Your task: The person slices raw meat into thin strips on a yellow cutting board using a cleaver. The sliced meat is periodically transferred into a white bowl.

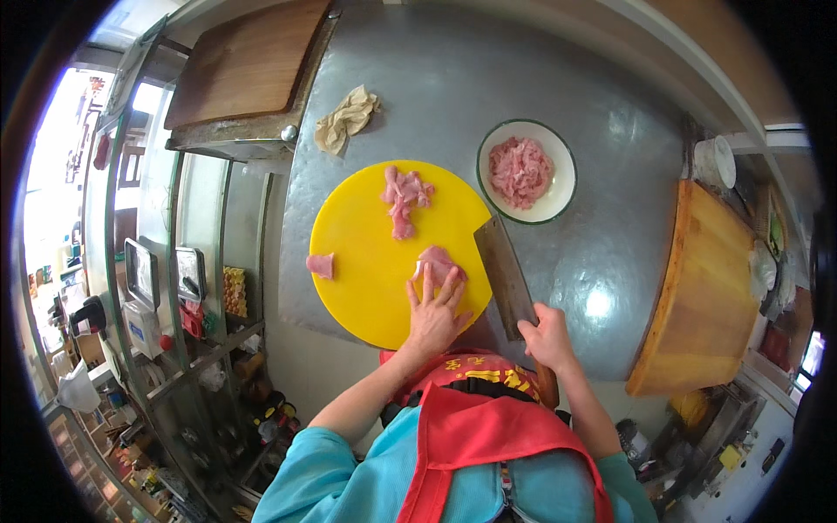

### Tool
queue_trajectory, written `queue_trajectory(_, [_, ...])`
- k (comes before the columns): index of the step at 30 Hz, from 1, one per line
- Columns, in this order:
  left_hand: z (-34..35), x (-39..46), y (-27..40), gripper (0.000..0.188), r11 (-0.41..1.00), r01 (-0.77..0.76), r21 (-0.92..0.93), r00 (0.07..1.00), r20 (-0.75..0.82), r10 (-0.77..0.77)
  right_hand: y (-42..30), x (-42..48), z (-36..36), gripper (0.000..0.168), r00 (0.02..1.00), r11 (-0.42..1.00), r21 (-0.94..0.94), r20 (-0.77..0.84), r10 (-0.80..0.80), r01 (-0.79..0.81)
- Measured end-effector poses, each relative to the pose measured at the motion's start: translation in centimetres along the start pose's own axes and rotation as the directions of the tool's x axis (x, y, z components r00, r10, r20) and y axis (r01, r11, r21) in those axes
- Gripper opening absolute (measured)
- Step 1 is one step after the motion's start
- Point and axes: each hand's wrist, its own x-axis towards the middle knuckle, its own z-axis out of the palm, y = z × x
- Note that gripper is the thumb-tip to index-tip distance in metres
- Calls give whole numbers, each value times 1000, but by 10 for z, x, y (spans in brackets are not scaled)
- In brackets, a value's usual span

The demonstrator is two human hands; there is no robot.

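Note:
A round yellow cutting board (366,229) lies on the steel table before me. My left hand (435,314) rests on it with fingers spread, the fingertips touching a flat piece of raw meat (437,258). In my right hand (548,335) is the wooden handle of a cleaver (503,268), whose broad blade is just beyond the board's right edge. Several thin strips of raw meat (404,199) lie in a pile near the far side of the board. One small piece of meat (321,265) sits at its left rim. Sliced meat (521,171) is heaped in a white enamel bowl (563,186) with a green rim.
A crumpled tan cloth (346,119) lies on the steel table (418,78) beyond the board. A brown wooden board (252,62) stands at the far left. Another wooden board (696,294) is at the right edge. Glass panels and shelves with egg trays (235,291) flank the left side.

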Motion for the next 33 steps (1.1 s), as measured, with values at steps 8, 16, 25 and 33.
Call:
queue_trajectory(8, [-11,7,-62,20,838,458,-298,852,-123,-509,6,-3,5,17,938,870,-354,78,-338,343])
queue_trajectory(16, [-10,33,-61,21,813,561,-157,827,146,-543,-1,-9,30,14,915,837,-369,164,-368,403])
queue_trajectory(25, [2,42,-75,20,821,501,-273,865,128,-485,8,-22,6,19,927,844,-384,150,-344,376])
queue_trajectory(33, [-24,24,-81,21,401,765,-505,636,489,-597,11,-19,11,18,916,842,-362,148,-372,400])
